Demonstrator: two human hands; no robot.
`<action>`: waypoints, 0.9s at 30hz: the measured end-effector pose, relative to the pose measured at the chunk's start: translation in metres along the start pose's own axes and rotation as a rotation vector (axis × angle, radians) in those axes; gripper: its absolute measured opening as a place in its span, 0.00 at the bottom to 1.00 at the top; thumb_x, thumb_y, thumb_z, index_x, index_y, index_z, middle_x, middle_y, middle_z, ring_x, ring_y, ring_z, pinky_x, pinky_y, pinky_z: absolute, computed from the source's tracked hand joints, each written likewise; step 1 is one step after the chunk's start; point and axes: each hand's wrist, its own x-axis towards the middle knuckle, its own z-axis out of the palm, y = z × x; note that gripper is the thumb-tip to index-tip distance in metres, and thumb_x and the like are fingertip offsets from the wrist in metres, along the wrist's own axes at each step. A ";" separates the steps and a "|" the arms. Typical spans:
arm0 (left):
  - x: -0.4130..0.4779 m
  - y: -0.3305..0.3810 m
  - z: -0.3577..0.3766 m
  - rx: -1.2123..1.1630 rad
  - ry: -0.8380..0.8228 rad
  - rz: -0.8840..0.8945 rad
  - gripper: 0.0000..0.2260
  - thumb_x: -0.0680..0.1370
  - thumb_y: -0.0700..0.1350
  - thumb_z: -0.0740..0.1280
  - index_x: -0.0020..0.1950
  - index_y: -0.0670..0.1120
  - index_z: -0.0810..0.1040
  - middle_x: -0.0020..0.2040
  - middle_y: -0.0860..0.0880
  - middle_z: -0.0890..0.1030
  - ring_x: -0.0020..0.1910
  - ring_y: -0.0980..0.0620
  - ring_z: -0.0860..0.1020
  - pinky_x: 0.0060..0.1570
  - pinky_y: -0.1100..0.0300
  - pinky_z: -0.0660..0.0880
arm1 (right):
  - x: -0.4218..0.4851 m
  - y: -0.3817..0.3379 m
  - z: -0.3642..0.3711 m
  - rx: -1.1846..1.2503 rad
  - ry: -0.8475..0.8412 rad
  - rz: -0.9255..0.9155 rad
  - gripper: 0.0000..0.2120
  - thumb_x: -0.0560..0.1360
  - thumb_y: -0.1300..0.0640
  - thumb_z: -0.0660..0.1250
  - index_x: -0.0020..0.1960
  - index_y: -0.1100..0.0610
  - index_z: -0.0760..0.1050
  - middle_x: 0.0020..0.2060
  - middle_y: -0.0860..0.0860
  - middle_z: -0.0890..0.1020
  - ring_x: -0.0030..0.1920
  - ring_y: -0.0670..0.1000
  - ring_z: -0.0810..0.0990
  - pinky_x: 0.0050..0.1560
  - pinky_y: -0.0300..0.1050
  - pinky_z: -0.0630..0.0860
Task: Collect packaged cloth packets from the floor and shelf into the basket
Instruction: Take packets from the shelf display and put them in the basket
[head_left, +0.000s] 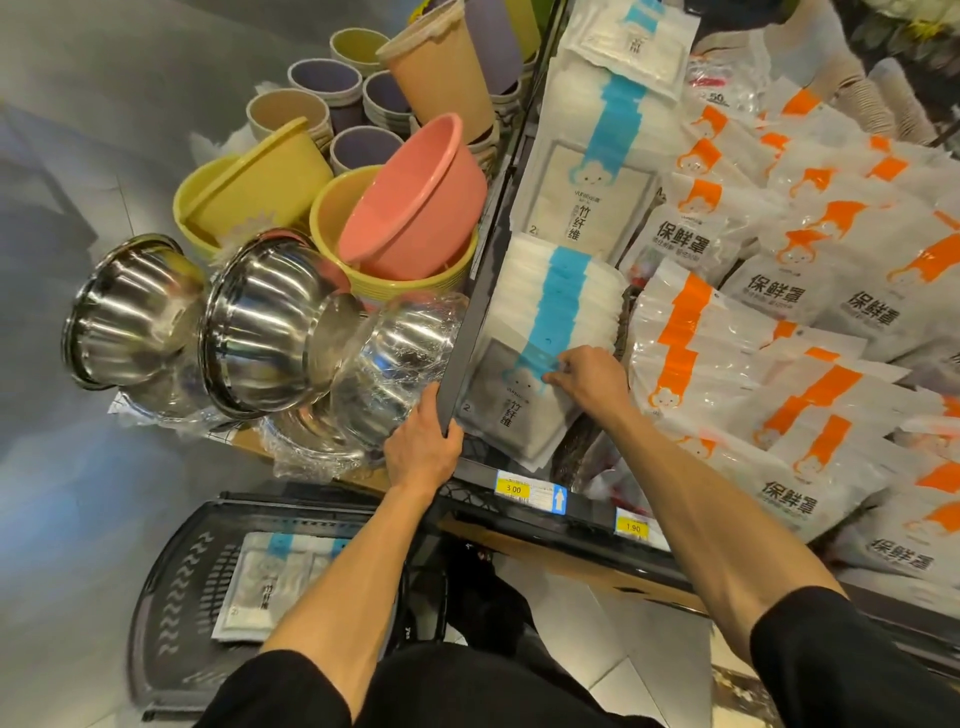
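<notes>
Filling the frame from twelve to four o'clock, the shelf (566, 512) is carrying a leaning row of blue-striped cloth packets (558, 301) just beside its black side rail (462, 332). The basket (171, 571) is sitting on the floor at seven o'clock, holding more such packets (260, 582). The left hand (421, 449) is gripping the rail, fingers curled around it. At three o'clock from it, the right hand (592, 382) is pinching the front packet (498, 405) at its blue stripe, fingertips (556, 373) bunched together on its face.
</notes>
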 end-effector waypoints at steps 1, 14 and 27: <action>-0.001 0.000 0.000 -0.001 0.004 0.001 0.24 0.81 0.51 0.62 0.75 0.52 0.61 0.55 0.47 0.81 0.46 0.43 0.80 0.45 0.49 0.76 | 0.002 0.000 -0.001 -0.005 0.000 -0.004 0.13 0.74 0.48 0.73 0.46 0.58 0.84 0.37 0.54 0.83 0.41 0.56 0.80 0.38 0.46 0.70; 0.002 -0.005 0.005 0.008 0.004 -0.017 0.25 0.81 0.53 0.61 0.76 0.53 0.60 0.57 0.46 0.81 0.48 0.42 0.81 0.49 0.44 0.79 | 0.012 0.002 0.002 -0.013 0.005 -0.004 0.12 0.74 0.50 0.74 0.49 0.59 0.83 0.41 0.56 0.84 0.42 0.57 0.81 0.43 0.51 0.78; 0.003 -0.005 0.004 0.015 -0.020 -0.004 0.25 0.81 0.53 0.62 0.76 0.52 0.59 0.58 0.46 0.81 0.49 0.41 0.81 0.49 0.45 0.79 | -0.002 -0.005 0.013 0.035 0.133 0.026 0.11 0.74 0.53 0.72 0.42 0.60 0.76 0.38 0.54 0.81 0.41 0.58 0.79 0.40 0.52 0.77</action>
